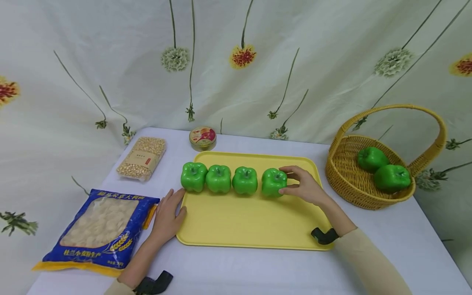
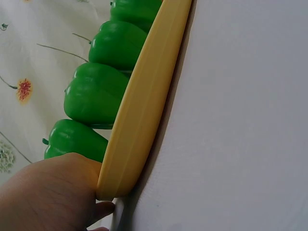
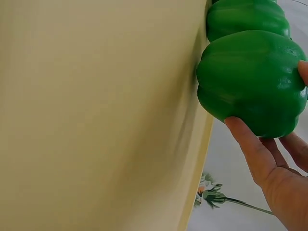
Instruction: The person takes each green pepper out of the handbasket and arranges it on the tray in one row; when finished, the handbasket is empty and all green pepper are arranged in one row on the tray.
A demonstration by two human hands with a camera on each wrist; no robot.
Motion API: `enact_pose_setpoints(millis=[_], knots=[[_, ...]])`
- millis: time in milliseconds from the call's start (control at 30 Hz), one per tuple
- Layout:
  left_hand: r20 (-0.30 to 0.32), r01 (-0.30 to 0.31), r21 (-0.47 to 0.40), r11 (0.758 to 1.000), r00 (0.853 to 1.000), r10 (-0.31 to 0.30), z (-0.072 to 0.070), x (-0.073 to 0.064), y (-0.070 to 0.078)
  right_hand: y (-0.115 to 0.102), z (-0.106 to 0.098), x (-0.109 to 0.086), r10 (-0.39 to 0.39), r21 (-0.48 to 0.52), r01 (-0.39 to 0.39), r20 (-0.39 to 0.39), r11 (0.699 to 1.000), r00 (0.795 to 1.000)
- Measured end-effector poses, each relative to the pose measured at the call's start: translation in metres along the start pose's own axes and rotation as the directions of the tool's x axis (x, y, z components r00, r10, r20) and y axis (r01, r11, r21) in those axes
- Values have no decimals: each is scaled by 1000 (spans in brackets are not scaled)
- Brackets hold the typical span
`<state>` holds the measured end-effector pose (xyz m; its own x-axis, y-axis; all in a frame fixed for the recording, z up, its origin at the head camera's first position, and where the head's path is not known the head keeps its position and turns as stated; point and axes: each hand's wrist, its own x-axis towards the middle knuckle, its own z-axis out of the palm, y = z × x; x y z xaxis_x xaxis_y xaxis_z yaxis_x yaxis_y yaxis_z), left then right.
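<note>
Four glossy green plastic peppers stand in a row on the yellow plastic tray (image 1: 250, 221). The right hand (image 1: 304, 187) grips the rightmost pepper (image 1: 273, 182); the left hand (image 1: 167, 215) rests flat on the tray's left rim. Two more green peppers (image 1: 383, 170) remain in the woven wicker basket (image 1: 343, 180) on the desk.

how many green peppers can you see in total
6. Four stand in a row on the yellow tray: at and, the last held by the right hand. Two lie in the basket.

Four peppers (image 1: 232, 179) on tray (image 1: 243, 221)
</note>
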<state>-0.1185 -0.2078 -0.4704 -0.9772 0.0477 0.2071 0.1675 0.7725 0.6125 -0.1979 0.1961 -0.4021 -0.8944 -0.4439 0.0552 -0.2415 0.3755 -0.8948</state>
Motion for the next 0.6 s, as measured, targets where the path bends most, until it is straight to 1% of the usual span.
enact_pose_setpoints(millis=[167, 300, 600], knots=[[-4, -3, 0, 1000, 1000, 3, 1, 1, -2, 1, 2, 2, 6, -1, -6, 15, 1000, 1000], [-8, -3, -1, 1000, 1000, 3, 2, 1, -3, 1, 3, 5, -4, -4, 4, 28, 1000, 1000], [2, 6, -5, 1000, 1000, -6, 1, 1, -1, 1, 8, 8, -6, -22, 6, 30, 1000, 1000]])
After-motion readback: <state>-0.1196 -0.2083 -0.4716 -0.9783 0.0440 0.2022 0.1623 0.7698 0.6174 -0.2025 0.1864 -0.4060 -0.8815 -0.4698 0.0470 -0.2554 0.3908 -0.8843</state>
